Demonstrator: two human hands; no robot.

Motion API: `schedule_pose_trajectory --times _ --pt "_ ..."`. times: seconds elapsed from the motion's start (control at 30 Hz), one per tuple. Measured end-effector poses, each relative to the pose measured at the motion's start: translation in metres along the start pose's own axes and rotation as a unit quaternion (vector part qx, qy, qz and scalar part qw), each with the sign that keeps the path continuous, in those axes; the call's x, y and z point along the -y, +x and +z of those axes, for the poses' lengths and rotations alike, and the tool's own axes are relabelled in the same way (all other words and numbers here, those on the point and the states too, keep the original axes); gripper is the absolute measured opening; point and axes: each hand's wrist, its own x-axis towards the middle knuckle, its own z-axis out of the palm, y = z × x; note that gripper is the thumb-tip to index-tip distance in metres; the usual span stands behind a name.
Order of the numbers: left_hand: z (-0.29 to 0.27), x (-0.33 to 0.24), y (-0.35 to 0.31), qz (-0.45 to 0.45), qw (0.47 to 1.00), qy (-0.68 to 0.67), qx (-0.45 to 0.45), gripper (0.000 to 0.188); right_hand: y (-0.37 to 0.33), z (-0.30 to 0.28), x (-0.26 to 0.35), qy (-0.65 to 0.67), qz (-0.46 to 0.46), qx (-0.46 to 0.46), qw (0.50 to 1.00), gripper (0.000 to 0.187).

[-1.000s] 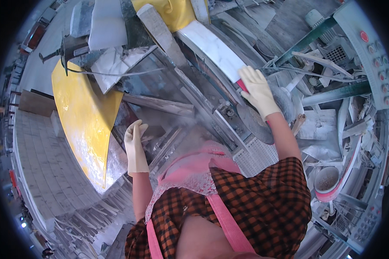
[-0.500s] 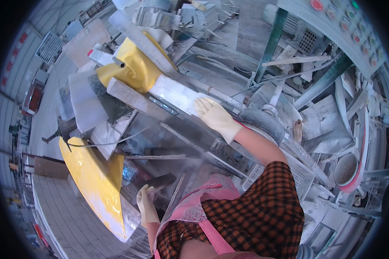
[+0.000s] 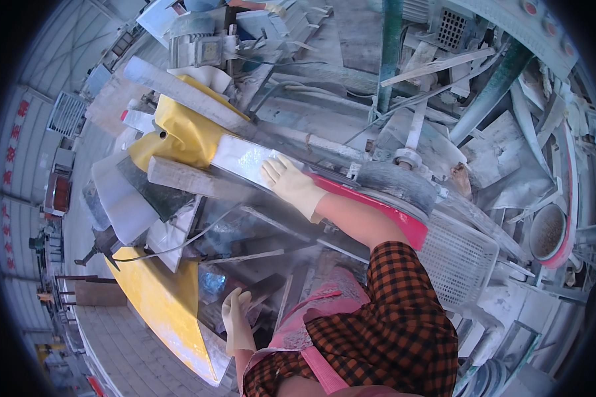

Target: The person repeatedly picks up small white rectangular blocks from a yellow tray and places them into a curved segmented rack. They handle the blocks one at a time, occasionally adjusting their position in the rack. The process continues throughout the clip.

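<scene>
My right hand [image 3: 290, 186], in a cream rubber glove, lies with fingers outstretched on a shiny white flat strip [image 3: 244, 157]. A crumpled yellow sheet [image 3: 191, 135] covers the strip's far left end. Beneath my right forearm runs a red belt [image 3: 384, 208], passing along a grey dusty wheel [image 3: 396, 186]. Lower and nearer my body, my left hand [image 3: 236, 321], gloved alike, is raised with fingers loosely bent and holds nothing visible. To its left is a large curved yellow panel [image 3: 160, 304] with a whitish lower edge.
A white perforated plastic basket [image 3: 457, 261] stands right of my sleeve. Green metal legs [image 3: 391, 53] and a button panel [image 3: 533, 26] are at the upper right. A round bucket [image 3: 547, 231] sits far right. A thin cable [image 3: 192, 239] crosses between the yellow pieces.
My right hand has slid left and farther along the white strip, showing more of the red belt. My left hand has barely moved. The whole view has shifted.
</scene>
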Motion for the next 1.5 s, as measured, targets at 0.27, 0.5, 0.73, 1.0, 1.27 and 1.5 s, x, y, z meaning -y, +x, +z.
schedule_pose_trajectory --times 0.27,0.5,0.73,1.0,1.27,1.5 --pt "-0.012 0.014 -0.011 0.035 0.998 -0.044 0.019 0.028 0.019 -0.002 0.001 -0.038 -0.047 0.086 0.994 0.056" --pt "-0.052 0.006 -0.041 0.015 0.998 -0.054 0.017 0.031 0.055 -0.077 0.011 0.136 0.124 0.094 0.978 0.028" --pt "-0.125 -0.009 -0.055 0.086 0.996 -0.024 -0.009 0.042 0.075 -0.118 0.189 0.546 0.117 0.12 0.821 0.036" --pt "-0.271 0.029 -0.036 0.186 0.971 -0.017 -0.149 0.056 0.043 -0.127 0.487 0.664 -0.011 0.154 0.732 0.027" --pt "-0.335 0.035 0.023 0.043 0.977 0.103 -0.183 0.071 0.012 -0.136 0.574 0.508 -0.063 0.239 0.825 0.037" --pt "-0.288 0.048 0.014 0.119 0.942 0.0 -0.315 0.053 -0.007 -0.143 0.517 0.813 0.026 0.293 0.502 0.04"
